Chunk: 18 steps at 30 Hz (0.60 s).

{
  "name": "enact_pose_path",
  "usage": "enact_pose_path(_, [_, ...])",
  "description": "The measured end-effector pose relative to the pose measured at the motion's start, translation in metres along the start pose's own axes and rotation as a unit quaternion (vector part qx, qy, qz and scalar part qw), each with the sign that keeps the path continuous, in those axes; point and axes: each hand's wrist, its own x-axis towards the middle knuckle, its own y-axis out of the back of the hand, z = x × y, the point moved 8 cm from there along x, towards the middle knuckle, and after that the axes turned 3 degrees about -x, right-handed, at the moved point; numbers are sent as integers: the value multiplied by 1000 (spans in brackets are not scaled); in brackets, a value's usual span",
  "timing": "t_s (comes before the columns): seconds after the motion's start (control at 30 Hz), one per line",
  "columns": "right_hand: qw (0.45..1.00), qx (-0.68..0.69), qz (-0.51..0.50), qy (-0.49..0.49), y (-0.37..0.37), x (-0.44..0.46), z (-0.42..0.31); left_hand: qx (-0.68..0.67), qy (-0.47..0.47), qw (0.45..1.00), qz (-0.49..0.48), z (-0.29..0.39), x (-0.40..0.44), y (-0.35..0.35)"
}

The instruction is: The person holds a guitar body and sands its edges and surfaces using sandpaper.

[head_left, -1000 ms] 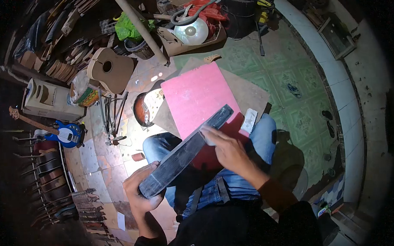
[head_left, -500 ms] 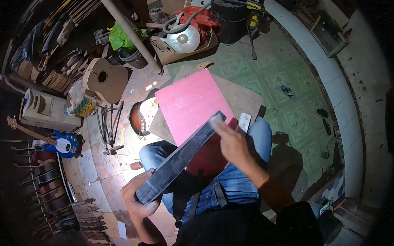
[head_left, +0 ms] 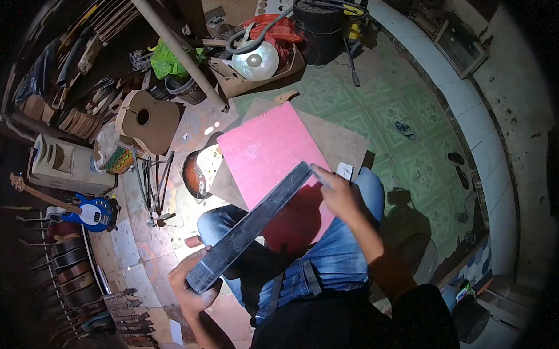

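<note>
A long dark grey block (head_left: 250,228) with scuffed faces lies slantwise above my lap. My left hand (head_left: 194,282) is wrapped round its near lower end. At the far upper end is my right hand (head_left: 342,197), its fingers bent and close to the block's tip; what they hold, if anything, is hidden. Beneath and beyond the block is a square pink board (head_left: 269,144), resting on a larger brown sheet (head_left: 343,135). A small white-topped piece (head_left: 344,170) sits by my right knee, partly behind my right hand.
A sunburst guitar body (head_left: 196,177) lies left of the boards, near a metal stand (head_left: 153,185). Farther left are a blue guitar (head_left: 96,213) and an acoustic body (head_left: 148,120). A pole (head_left: 177,52), a cardboard box (head_left: 239,86) and a black bucket (head_left: 319,34) stand ahead.
My right hand has slid along the block to its far end and slightly past it. My left hand keeps its grip. The whole view has shifted a little.
</note>
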Motion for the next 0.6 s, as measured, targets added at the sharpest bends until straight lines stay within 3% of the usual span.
enact_pose_path(0.03, [975, 74, -67, -200, 4, -3, 13, 4, 2, 1000, 3, -2, -1, 2])
enact_pose_path(0.13, [998, -16, -3, -53, 14, 3, 1, 0, 7, 1000, 20, -12, -6, 8])
enact_pose_path(0.2, [979, -41, 12, 199, 1, 1, -20, 0, 20, 1000, 16, -17, -9, 10])
enact_pose_path(0.3, [989, 16, -38, 139, -5, 3, -13, 11, 41, 999, 10, -19, -9, 11])
enact_pose_path(0.43, [991, -37, -36, 121, 3, 14, -19, -17, 55, 998, -22, -8, -4, 6])
enact_pose_path(0.57, [992, -38, -8, 118, -2, 11, -22, -24, 34, 999, -11, 2, -5, 3])
enact_pose_path(0.6, [985, -55, 14, 164, -1, 5, -32, -28, 34, 999, -4, 2, -4, 3])
